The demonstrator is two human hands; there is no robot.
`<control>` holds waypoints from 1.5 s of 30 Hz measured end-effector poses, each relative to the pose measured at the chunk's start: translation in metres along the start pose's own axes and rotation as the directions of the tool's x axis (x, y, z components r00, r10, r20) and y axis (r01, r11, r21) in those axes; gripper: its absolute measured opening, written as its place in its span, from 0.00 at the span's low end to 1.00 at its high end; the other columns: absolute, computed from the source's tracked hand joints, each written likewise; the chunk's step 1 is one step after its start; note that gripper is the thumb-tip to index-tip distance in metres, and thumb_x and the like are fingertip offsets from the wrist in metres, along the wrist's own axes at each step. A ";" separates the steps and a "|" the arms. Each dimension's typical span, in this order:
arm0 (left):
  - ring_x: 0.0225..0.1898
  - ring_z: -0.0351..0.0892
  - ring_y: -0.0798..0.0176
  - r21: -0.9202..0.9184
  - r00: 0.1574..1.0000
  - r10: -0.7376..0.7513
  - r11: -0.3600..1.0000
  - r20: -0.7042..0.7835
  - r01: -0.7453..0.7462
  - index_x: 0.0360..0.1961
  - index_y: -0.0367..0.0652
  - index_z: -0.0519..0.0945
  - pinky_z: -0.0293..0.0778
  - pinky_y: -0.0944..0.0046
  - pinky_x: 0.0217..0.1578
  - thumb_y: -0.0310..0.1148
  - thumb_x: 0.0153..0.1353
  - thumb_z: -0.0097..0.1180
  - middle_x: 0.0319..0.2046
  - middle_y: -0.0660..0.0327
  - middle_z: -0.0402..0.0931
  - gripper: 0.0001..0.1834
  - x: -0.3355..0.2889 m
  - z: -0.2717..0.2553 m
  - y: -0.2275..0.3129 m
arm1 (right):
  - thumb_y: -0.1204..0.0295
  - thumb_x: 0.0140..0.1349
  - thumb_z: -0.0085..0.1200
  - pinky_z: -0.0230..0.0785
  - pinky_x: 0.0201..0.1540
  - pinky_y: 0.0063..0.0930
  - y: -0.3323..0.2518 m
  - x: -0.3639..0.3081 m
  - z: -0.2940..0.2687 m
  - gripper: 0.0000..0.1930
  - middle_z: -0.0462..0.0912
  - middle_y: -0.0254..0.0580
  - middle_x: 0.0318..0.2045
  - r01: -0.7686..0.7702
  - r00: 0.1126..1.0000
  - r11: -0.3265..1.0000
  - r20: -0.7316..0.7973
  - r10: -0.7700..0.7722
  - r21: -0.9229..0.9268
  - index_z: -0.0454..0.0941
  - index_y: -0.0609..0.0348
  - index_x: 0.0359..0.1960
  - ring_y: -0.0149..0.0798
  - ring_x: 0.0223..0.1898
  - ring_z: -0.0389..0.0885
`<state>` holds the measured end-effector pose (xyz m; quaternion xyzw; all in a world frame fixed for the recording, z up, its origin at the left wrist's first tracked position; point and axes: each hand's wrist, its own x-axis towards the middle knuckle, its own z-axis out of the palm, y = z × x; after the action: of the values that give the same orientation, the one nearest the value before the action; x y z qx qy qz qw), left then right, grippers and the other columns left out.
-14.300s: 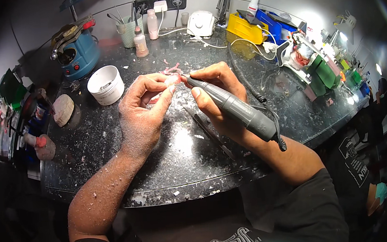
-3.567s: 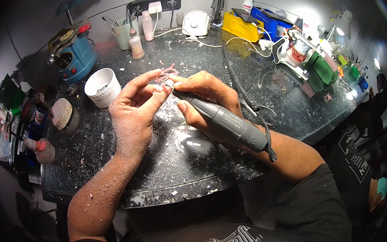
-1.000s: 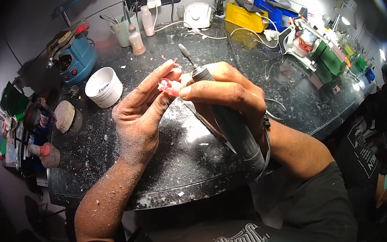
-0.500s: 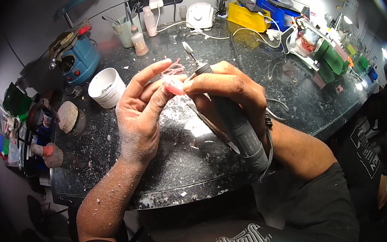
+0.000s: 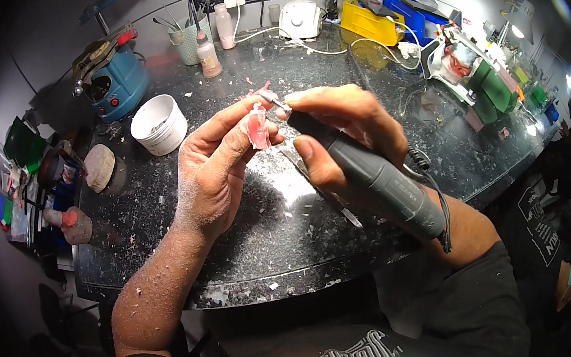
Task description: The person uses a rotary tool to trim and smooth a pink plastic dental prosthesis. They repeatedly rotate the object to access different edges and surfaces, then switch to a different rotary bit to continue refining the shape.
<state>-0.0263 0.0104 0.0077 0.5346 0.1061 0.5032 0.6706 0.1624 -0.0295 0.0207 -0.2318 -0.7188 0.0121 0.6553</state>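
Note:
Dusty with pale powder, my left hand (image 5: 209, 168) pinches a small pink acrylic piece (image 5: 258, 131) between thumb and fingers, above the middle of the table. My right hand (image 5: 354, 116) is wrapped round a dark grey rotary handpiece (image 5: 383, 181), its cord looping by the wrist. The handpiece's grey bur (image 5: 268, 96) points up and left, close to the left fingertips and just above the pink piece; whether it touches cannot be made out. Behind the fingers shows a bit of branching pink material (image 5: 263, 87). A slim metal hand tool (image 5: 350, 216) lies below the hands.
A white tub (image 5: 158, 128) stands left, near a blue machine (image 5: 117, 88) and a round plaster block (image 5: 100, 167). Toward the back are a tool cup (image 5: 189, 46), dropper bottle (image 5: 208, 57), white control box (image 5: 300, 20) and yellow bin (image 5: 368, 24). Powder and chips litter the black table (image 5: 252, 268).
The handpiece has tilted over to the left, its bur coming down toward the left fingers. My left hand has turned the pink piece upright. My right thumb has shifted along the handpiece.

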 end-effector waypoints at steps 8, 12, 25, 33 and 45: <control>0.51 0.84 0.60 0.037 0.995 0.018 0.999 -0.094 -0.014 0.55 0.30 0.80 0.77 0.58 0.58 0.28 0.69 0.60 0.49 0.49 0.84 0.17 0.002 -0.001 -0.001 | 0.84 0.50 0.71 0.83 0.46 0.27 0.008 -0.003 0.002 0.22 0.86 0.46 0.40 0.043 0.999 0.997 0.017 -0.044 0.057 0.80 0.65 0.48 0.36 0.42 0.89; 0.50 0.84 0.59 0.035 0.991 0.007 0.999 -0.130 -0.003 0.54 0.30 0.80 0.78 0.59 0.57 0.28 0.69 0.61 0.48 0.49 0.84 0.16 0.001 -0.004 -0.004 | 0.84 0.55 0.67 0.79 0.48 0.27 0.005 -0.007 0.000 0.19 0.83 0.47 0.42 -0.062 0.994 0.996 0.097 0.056 0.058 0.78 0.66 0.49 0.35 0.44 0.85; 0.45 0.85 0.62 0.001 0.989 -0.032 0.999 -0.141 0.032 0.48 0.32 0.81 0.79 0.59 0.54 0.27 0.67 0.62 0.43 0.53 0.84 0.12 0.002 -0.005 -0.003 | 0.85 0.60 0.63 0.77 0.53 0.28 0.008 -0.014 0.001 0.18 0.81 0.47 0.46 -0.188 0.973 0.967 0.164 0.161 0.170 0.76 0.66 0.52 0.34 0.48 0.83; 0.43 0.85 0.63 -0.013 0.991 -0.035 0.999 -0.131 0.034 0.47 0.32 0.81 0.80 0.59 0.54 0.27 0.67 0.63 0.42 0.54 0.84 0.11 0.002 -0.006 -0.003 | 0.84 0.60 0.64 0.77 0.53 0.29 0.010 -0.015 -0.001 0.19 0.82 0.48 0.46 -0.168 0.974 0.975 0.174 0.143 0.143 0.76 0.66 0.52 0.36 0.48 0.83; 0.43 0.85 0.62 -0.010 0.991 -0.038 0.999 -0.132 0.037 0.47 0.31 0.81 0.80 0.58 0.53 0.27 0.67 0.62 0.42 0.52 0.84 0.11 0.003 -0.004 -0.003 | 0.84 0.59 0.65 0.77 0.53 0.29 0.011 -0.016 -0.001 0.18 0.82 0.48 0.45 -0.161 0.977 0.974 0.166 0.135 0.157 0.77 0.66 0.51 0.37 0.48 0.84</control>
<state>-0.0256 0.0150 0.0044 0.4956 0.1583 0.5253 0.6733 0.1671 -0.0252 0.0020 -0.2267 -0.7442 0.1401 0.6125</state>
